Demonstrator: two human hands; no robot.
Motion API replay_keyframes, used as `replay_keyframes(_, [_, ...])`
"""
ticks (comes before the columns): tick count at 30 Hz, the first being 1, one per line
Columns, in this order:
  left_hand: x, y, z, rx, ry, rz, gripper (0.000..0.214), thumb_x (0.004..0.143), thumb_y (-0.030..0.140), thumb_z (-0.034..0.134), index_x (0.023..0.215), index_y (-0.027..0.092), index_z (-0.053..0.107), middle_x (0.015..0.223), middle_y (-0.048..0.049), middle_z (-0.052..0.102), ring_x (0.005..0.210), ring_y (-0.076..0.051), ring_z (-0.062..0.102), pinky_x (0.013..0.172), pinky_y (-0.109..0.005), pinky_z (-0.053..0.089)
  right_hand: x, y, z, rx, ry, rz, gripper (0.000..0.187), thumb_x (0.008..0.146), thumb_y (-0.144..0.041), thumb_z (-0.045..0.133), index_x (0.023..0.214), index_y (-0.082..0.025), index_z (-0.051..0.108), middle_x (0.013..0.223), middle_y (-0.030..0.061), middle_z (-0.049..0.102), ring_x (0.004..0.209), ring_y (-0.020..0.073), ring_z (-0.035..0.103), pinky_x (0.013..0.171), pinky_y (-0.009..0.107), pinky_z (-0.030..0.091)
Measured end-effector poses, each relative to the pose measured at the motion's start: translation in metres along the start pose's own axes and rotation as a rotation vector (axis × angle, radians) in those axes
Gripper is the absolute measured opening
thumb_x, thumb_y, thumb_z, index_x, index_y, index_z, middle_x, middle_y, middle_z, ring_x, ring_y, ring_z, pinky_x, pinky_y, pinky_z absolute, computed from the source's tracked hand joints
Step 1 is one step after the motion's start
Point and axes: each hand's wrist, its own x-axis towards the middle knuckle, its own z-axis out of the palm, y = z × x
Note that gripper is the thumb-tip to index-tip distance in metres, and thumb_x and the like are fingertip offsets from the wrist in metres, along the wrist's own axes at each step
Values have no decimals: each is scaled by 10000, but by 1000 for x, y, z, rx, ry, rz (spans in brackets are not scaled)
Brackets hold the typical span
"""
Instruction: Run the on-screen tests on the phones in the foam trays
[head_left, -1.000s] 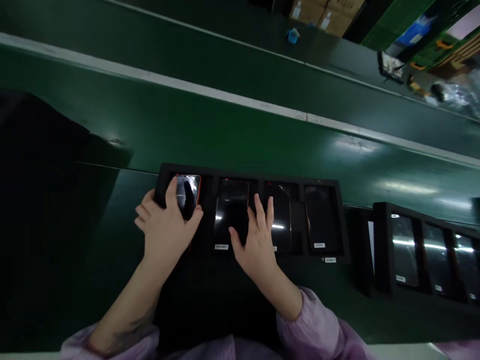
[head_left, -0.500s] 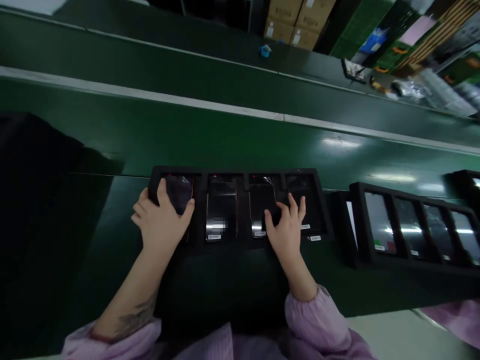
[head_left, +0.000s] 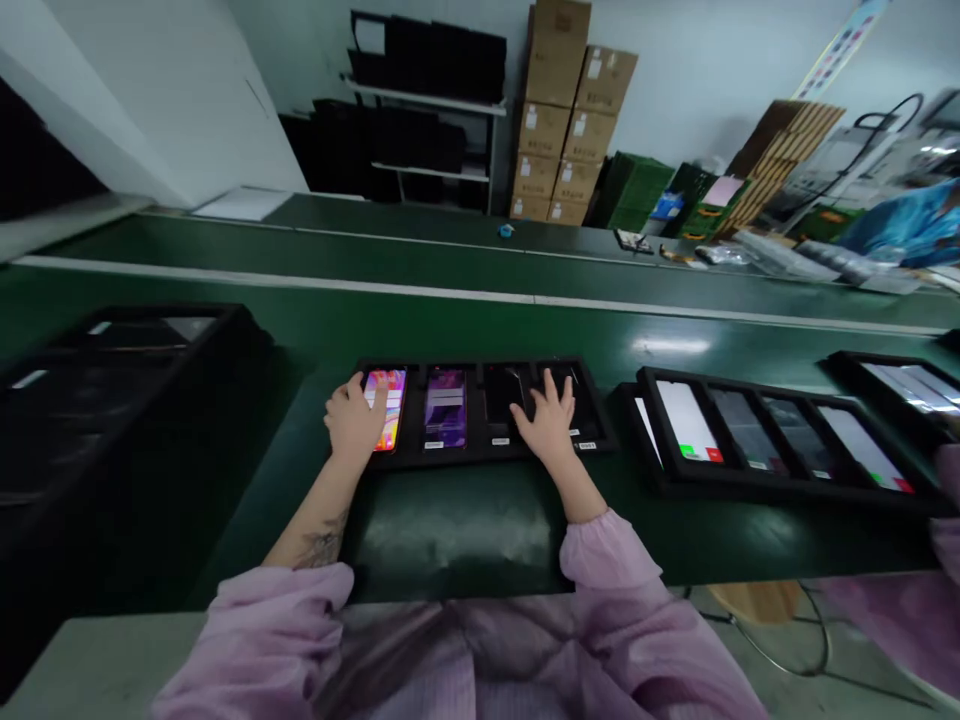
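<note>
Here, your desk (head_left: 450, 330) carries a black tray (head_left: 480, 457) of four phones (head_left: 445, 408); the right two are mostly hidden under your right hand (head_left: 550, 425), fingers spread flat on them. Your left hand (head_left: 349, 424) curls against the leftmost phone (head_left: 391, 420), thumb on its lit screen; actual grip unclear.

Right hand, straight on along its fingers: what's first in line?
The right hand rests on the black tray, fingers pointing away from the person. First in line is probably the tray's far rim, then green belt; clearance over the rim is unclear.
</note>
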Motion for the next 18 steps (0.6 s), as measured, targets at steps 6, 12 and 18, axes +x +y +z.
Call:
replay_keyframes(6, [6,-11,-1,-155,6,-53,418,1021,399,652,1363,159,644,1447,-152,650,1397,-306,608,1220,-576,505,23,54,-29,-25,127,99,468,945,-399,533,1037,-38,817,1513,363,593,1521,584,394,1136,867,366])
replay_keyframes(12, [14,-20,13,-152,11,-88,437,992,334,503,1354,157,671,1399,-196,671,1424,-351,589,1261,-558,474,29,89,-15,75,127,56,488,941,-518,570,980,-100,819,1488,284,646,1495,493,468,1232,732,402])
replay_keyframes(18, [8,-29,31,-110,51,-120,606,937,501,444,1421,188,634,1412,-172,678,1332,-357,667,1193,-557,566,13,116,-3,124,157,-41,611,997,-700,524,1150,-170,787,1584,182,613,1556,470,428,1182,713,486])
